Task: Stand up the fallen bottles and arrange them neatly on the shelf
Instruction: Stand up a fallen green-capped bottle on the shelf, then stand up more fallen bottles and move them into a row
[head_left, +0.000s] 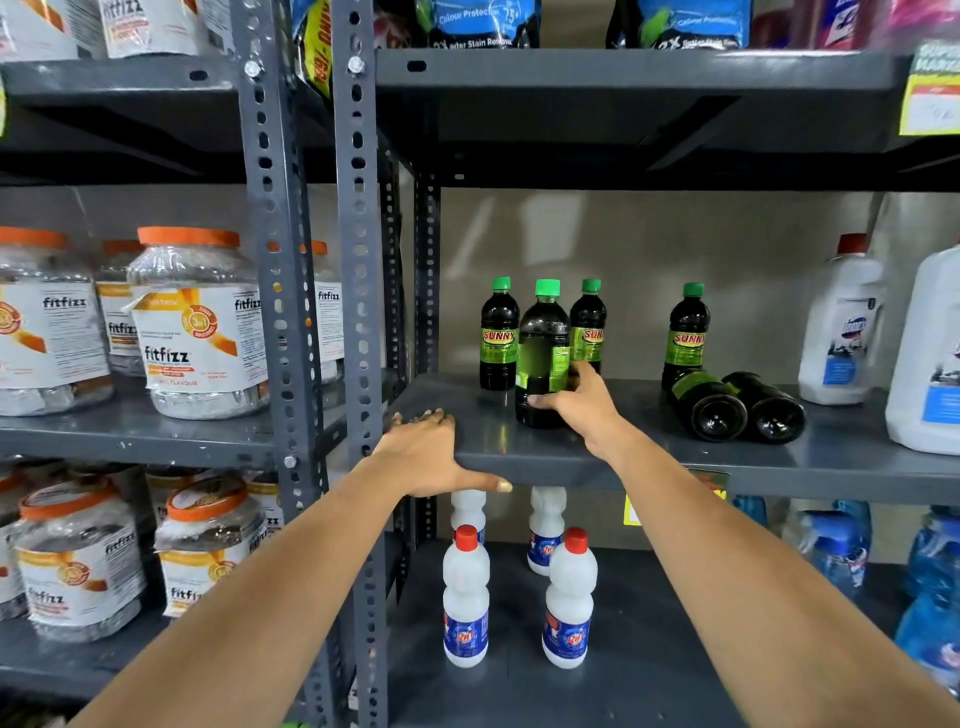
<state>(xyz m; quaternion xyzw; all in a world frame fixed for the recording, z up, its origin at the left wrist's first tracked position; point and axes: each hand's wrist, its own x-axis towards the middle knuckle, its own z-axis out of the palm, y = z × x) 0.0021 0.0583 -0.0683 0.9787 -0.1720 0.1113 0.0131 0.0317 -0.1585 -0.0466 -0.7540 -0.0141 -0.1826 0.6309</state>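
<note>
On the grey middle shelf (649, 457) stand dark bottles with green caps and green labels. My right hand (574, 402) is wrapped around the lower part of one upright bottle (543, 343) near the shelf's front. Behind it stand two more, one on the left (498, 338) and one on the right (589, 327). A third upright bottle (687, 332) stands farther right. In front of that one, two bottles (709, 402) (771, 413) lie on their sides, bases toward me. My left hand (428, 449) rests flat on the shelf's front edge, thumb under the lip.
Large white jugs (841, 332) (930, 358) stand at the shelf's right end. White red-capped bottles (466, 597) and blue spray bottles (841, 545) fill the shelf below. Orange-lidded jars (197, 322) sit in the left rack beyond the perforated uprights (358, 260).
</note>
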